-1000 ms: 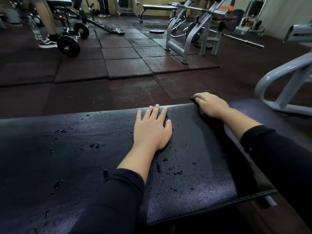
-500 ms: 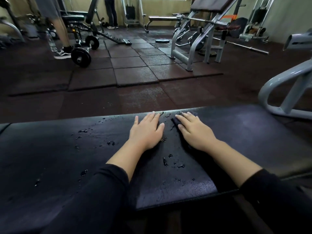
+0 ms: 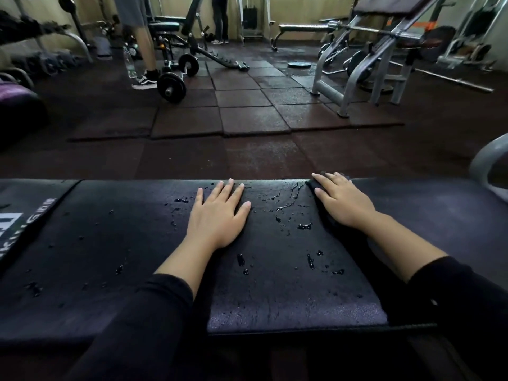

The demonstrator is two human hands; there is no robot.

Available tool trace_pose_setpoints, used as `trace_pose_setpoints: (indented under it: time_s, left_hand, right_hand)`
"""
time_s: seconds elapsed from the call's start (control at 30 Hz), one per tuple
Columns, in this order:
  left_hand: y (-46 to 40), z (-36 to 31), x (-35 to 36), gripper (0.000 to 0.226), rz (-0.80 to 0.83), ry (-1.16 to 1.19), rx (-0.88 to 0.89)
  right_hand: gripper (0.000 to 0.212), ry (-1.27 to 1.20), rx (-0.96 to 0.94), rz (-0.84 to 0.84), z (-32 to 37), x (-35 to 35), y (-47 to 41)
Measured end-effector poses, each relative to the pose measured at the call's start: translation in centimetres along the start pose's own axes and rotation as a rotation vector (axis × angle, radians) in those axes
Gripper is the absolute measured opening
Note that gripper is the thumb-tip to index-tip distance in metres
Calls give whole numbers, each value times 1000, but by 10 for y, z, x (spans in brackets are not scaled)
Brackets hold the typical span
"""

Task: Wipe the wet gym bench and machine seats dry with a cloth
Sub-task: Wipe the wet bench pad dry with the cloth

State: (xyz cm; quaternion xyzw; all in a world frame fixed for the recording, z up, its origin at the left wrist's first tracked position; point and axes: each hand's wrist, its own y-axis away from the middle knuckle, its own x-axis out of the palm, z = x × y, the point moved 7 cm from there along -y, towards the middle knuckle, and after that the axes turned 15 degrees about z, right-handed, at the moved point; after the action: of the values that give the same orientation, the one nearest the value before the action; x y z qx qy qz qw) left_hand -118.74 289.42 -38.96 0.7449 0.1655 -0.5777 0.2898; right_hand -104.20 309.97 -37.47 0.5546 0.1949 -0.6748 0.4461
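The right hand (image 3: 343,203) lies flat, fingers straight and slightly spread, pressing a dark cloth (image 3: 316,192) onto the padded top at its far edge; the cloth shows only as a dark fold along the thumb side and past the fingertips, the rest hidden beneath the palm. A flat palm spreads pressure over the whole cloth, which suits mopping better than a pinch would. The left hand (image 3: 218,215) rests open and empty on the same surface, fingers extended toward the far edge, probably as a brace that steadies the person leaning over the work. Between the two hands, and nearer the front edge, lie water droplets (image 3: 303,226) in beads and streaks; smaller ones scatter to the left of the left hand. The desk (image 3: 275,298), a black vinyl gym bench, looks matt to the right of the cloth, so that portion is judged already dry, with the wet middle and left still to do. The cloth's position at the boundary of wet and dry fits a sweep leftward. Beyond, rubber floor tiles (image 3: 247,116), a barbell (image 3: 173,86) and a steel-framed machine (image 3: 371,64) stand well apart.
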Motion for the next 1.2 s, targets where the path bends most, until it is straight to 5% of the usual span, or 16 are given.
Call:
trace_pose_setpoints:
  time_s: [0.37, 0.57, 0.73, 0.9, 1.07, 1.2]
  left_hand:
    - [0, 2, -1, 63, -15, 25, -49]
    - [1, 3, -1, 63, -21, 34, -37]
    - [-3, 4, -2, 62, -57, 31, -37]
    - [-2, 3, -3, 61, -58, 31, -37]
    - [-2, 3, -3, 58, -71, 46, -33]
    - [-1, 5, -4, 57, -70, 60, -24]
  right_hand:
    - [44, 157, -246, 43, 107, 25, -37]
    - [44, 236, -493, 175, 63, 26, 17]
    - [40, 132, -338, 119, 11, -6, -11]
    - [38, 153, -217, 36, 64, -2, -48]
    - [44, 224, -374, 43, 123, 34, -24]
    - [47, 257, -575, 154, 89, 37, 17]
